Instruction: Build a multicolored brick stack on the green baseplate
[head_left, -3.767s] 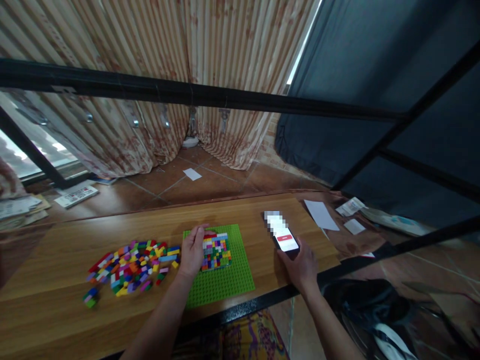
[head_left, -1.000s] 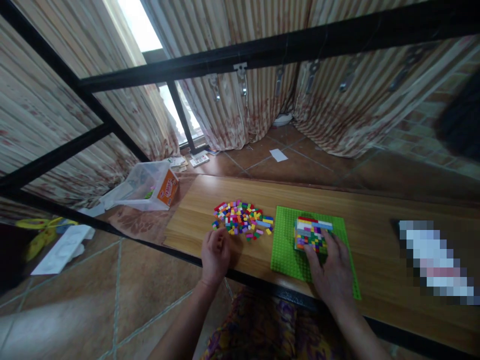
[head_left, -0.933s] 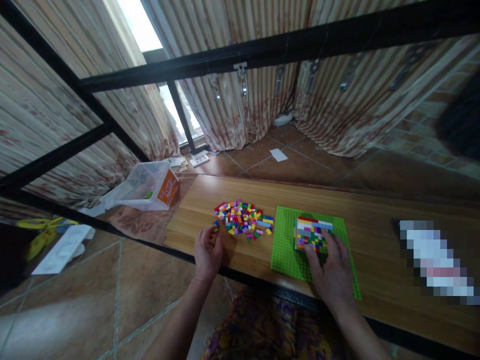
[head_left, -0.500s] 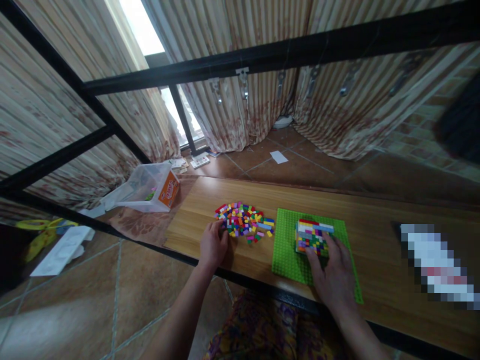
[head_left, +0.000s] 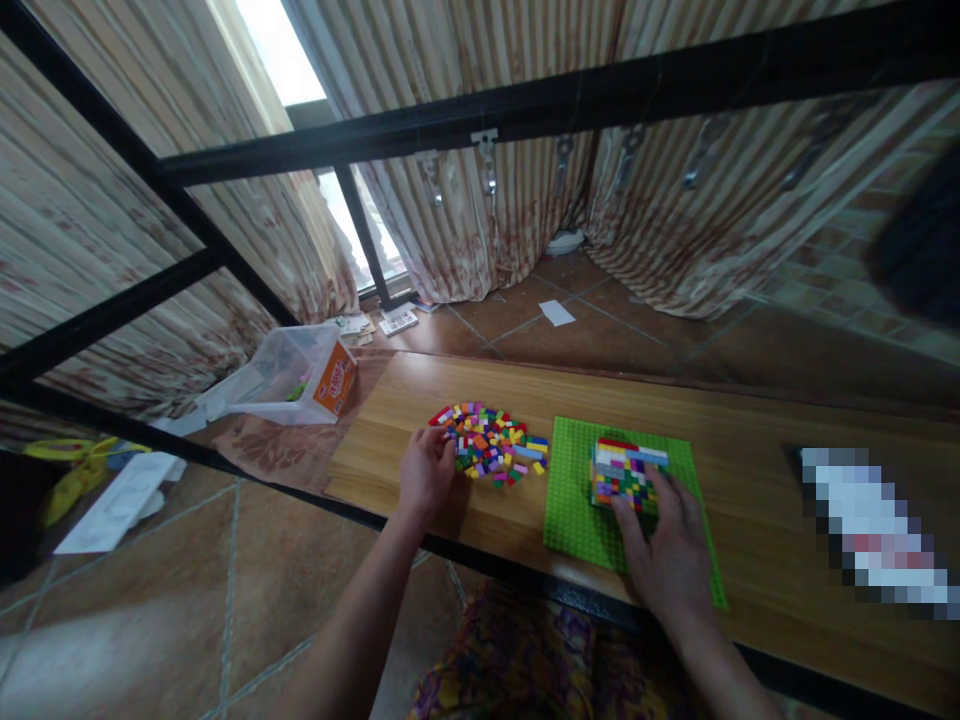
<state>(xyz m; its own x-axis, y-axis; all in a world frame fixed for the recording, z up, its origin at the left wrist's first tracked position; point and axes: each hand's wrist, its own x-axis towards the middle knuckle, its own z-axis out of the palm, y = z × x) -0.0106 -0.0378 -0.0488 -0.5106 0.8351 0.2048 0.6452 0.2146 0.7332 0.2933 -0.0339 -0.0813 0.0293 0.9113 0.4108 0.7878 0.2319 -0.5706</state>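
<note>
A pile of small toy building bricks in many colours (head_left: 491, 440) lies on the wooden tabletop. At its left edge is my left hand (head_left: 427, 468), its fingers curled together against the bricks; whether a brick is between them cannot be made out. To the right of the pile lies a green studded baseplate (head_left: 574, 525). On it stands a low multicoloured block built of bricks (head_left: 621, 468). My right hand (head_left: 671, 545) rests over the baseplate, thumb at the block's near side and fingers along its right side, partly hiding it.
A clear plastic box with an orange label (head_left: 335, 385) sits left of the wooden tabletop (head_left: 390, 400). A black metal bar (head_left: 525, 120) crosses behind it with hanging clips. A blurred-out pale object (head_left: 862, 525) lies at the right. Curtains hang behind.
My left hand has drawn slightly back and up at the pile's left edge, its fingers curled closer. My right hand stays at the block.
</note>
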